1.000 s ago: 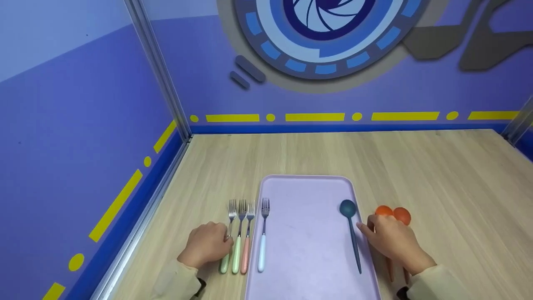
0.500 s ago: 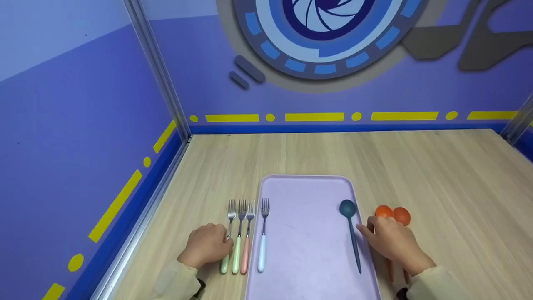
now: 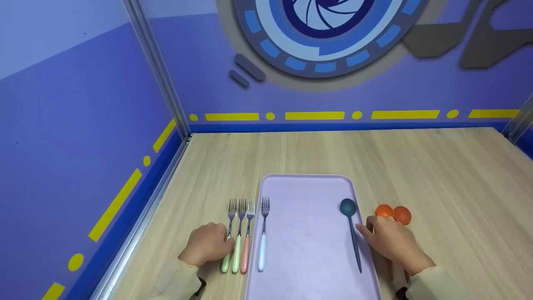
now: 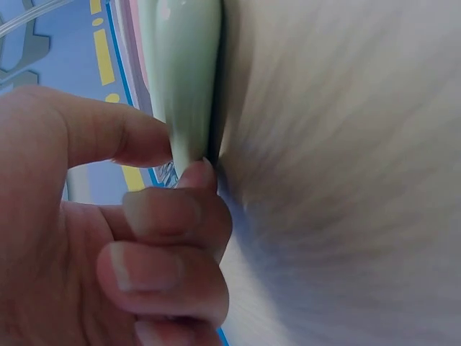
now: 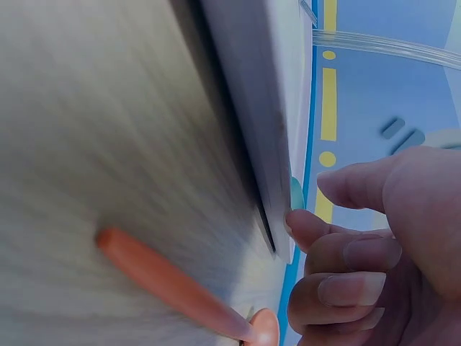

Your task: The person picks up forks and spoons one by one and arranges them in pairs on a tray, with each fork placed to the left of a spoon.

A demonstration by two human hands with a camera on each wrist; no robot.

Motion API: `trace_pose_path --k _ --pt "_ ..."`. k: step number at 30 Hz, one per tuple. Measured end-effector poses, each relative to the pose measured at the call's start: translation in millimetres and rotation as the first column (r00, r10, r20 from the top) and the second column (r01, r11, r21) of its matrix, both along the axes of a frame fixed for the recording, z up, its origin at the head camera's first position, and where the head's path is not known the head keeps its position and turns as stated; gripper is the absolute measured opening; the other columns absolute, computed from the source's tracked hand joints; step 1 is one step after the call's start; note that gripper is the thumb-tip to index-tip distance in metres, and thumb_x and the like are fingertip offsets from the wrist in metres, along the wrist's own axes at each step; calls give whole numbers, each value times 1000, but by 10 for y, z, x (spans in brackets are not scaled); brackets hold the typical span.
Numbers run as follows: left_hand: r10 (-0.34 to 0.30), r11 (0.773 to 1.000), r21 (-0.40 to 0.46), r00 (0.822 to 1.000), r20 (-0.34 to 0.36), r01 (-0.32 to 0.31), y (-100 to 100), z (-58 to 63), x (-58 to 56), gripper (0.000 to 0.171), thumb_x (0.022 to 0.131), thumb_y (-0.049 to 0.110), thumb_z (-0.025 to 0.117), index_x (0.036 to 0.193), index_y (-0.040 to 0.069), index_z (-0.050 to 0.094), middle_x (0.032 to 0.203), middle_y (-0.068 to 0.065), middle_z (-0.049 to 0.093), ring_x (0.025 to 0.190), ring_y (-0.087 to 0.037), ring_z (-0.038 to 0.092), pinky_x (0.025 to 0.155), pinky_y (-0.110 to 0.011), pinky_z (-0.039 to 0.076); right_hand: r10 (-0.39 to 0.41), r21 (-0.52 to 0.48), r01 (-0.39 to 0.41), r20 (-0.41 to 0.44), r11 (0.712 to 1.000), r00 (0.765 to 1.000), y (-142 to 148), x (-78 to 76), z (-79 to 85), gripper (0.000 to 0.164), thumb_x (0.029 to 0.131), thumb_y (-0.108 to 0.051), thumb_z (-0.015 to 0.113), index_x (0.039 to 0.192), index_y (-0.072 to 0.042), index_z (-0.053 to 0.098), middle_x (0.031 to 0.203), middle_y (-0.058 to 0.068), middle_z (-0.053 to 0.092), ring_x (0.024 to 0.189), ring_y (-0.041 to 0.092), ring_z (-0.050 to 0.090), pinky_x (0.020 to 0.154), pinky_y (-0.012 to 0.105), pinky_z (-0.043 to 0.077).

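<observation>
In the head view, my left hand [image 3: 208, 246] is at the leftmost of several forks, its thumb and index finger pinching the pale green handle [image 4: 189, 79] in the left wrist view. Beside that fork lie a green-handled fork [image 3: 236, 254] and a pink-handled fork [image 3: 245, 254]. A light-blue-handled fork [image 3: 262, 252] and a dark teal spoon [image 3: 348, 207] rest on a lilac tray [image 3: 306, 237]. My right hand [image 3: 391, 239] hovers over two orange spoons [image 3: 402, 215], partly hiding them. Its thumb and index finger are apart near the tray's rim, other fingers loosely curled, holding nothing.
The wood-grain table [image 3: 316, 152] runs back to a purple-blue wall [image 3: 300, 100] with yellow dashes. Another such wall [image 3: 75, 166] borders the left side, with a metal post [image 3: 156, 62] in the corner.
The leftmost fork's handle has shifted slightly right, lying a little straighter beside its neighbour, with my left hand moving along slightly. My right hand stays nearly still.
</observation>
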State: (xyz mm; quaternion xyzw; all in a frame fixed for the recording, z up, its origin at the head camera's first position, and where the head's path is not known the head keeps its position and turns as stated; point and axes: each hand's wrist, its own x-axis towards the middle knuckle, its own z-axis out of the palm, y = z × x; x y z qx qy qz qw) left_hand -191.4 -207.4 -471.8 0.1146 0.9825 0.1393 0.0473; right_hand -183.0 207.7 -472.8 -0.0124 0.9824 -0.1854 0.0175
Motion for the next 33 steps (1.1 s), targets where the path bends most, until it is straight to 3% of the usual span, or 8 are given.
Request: trace_pose_path --k 7,17,26,33 --pt "10 1000 -5 1000 29 -10 -2 -21 -10 39 86 27 58 55 18 35 50 7 28 47 -12 27 44 -31 21 -10 -3 10 23 1000 1000 2 -7 -2 29 88 -32 68 92 -4 69 57 4 43 51 16 44 49 26 32" --pt "20 1000 -4 999 41 -20 11 -32 -26 37 87 27 57 57 16 38 51 6 30 48 -13 28 44 -32 22 -2 -6 2 0 1000 1000 18 -9 2 27 87 -31 68 88 -5 69 55 3 41 47 16 42 47 27 31" --pt "14 1000 -3 1000 -15 -15 14 -36 -17 39 83 25 59 54 17 35 52 5 28 49 -14 27 44 -32 22 12 -7 -13 -40 1000 999 43 15 -10 27 88 -31 67 75 -8 63 54 2 39 47 16 39 47 28 28" --pt "14 1000 -17 1000 -24 -15 27 -44 -32 34 81 25 60 55 17 40 53 5 33 49 -14 31 45 -33 26 7 -8 -7 -26 1000 1000 45 8 -19 26 88 -31 68 79 -7 65 54 2 40 47 16 41 47 28 29"
